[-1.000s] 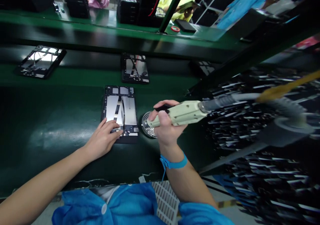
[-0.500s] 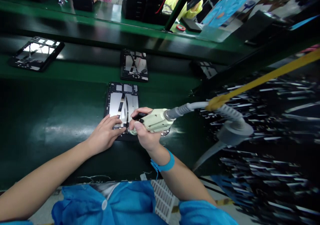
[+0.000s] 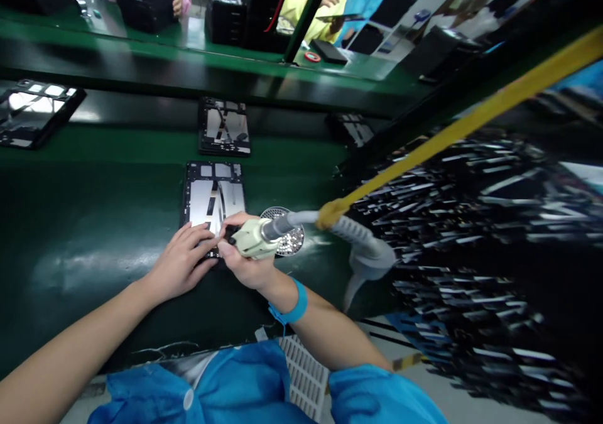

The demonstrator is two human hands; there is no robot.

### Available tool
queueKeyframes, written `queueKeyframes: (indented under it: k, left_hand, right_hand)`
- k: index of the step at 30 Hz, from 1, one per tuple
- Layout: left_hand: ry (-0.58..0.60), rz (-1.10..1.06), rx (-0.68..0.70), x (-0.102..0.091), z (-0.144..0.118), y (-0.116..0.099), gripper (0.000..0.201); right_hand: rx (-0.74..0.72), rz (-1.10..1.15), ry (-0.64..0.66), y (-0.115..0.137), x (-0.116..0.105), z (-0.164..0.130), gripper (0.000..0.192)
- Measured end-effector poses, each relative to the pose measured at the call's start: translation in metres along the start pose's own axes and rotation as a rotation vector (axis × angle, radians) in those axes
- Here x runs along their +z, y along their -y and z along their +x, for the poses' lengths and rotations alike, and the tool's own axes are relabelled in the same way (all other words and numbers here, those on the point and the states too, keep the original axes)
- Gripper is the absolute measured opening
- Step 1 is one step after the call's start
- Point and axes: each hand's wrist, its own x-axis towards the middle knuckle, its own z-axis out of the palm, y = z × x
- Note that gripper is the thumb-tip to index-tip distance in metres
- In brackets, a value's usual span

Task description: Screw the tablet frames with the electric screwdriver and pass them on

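Observation:
A tablet with its back off (image 3: pixel 198 201) lies on the green bench, its silver inside and black ribbon cables facing up. My left hand (image 3: pixel 181 264) rests with outstretched fingers on the tablet's near left edge. My right hand (image 3: pixel 249 270) is wrapped round a pale green electric screwdriver (image 3: pixel 257 239), held over the near right part of the tablet. The driver's tip is hidden behind my fingers. A grey cable (image 3: pixel 304 218) leaves its rear end. Beside the tool sits a round perforated dish of small screws (image 3: pixel 291 242), partly covered by it.
More opened tablets (image 3: pixel 225 125) lie along the back, one at far left (image 3: pixel 35 113). A yellow strap (image 3: pixel 424 147) holds the cable from the upper right. Stacked dark parts (image 3: pixel 471 323) fill the right side. Co-workers' hands and sleeves show behind the raised green shelf (image 3: pixel 155 44).
The camera view has swung, so the bench things sit further left. My right hand and the screwdriver have tilted, uncovering more of the screw dish. My left hand stays on the tablet.

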Motion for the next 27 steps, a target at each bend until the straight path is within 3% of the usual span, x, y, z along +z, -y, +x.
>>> queueKeyframes:
  k: [3, 6, 10, 14, 19, 27]
  left_hand:
    - [0.017, 0.01, 0.015, 0.0, -0.001, 0.003, 0.052]
    - [0.014, 0.052, 0.049, -0.001, -0.002, 0.003, 0.055]
    - [-0.016, 0.054, 0.066, 0.0, -0.005, -0.005, 0.032]
    - [-0.044, 0.057, 0.023, 0.0, -0.008, -0.014, 0.015]
    - [-0.07, 0.094, -0.05, -0.001, -0.007, -0.014, 0.021]
    - [-0.085, 0.116, -0.032, -0.001, -0.004, -0.012, 0.019]
  right_hand:
    - [-0.006, -0.054, -0.02, 0.002, 0.002, 0.002, 0.025]
    - [0.026, -0.011, -0.04, 0.006, -0.004, 0.006, 0.025]
    - [-0.001, 0.094, -0.216, 0.009, -0.03, 0.015, 0.025]
    - [-0.003, -0.008, -0.392, 0.0, -0.056, 0.022, 0.022]
    - [0.073, -0.171, -0.367, -0.019, -0.064, 0.021, 0.023]
    - [0.052, -0.172, -0.381, -0.026, -0.067, 0.019, 0.026]
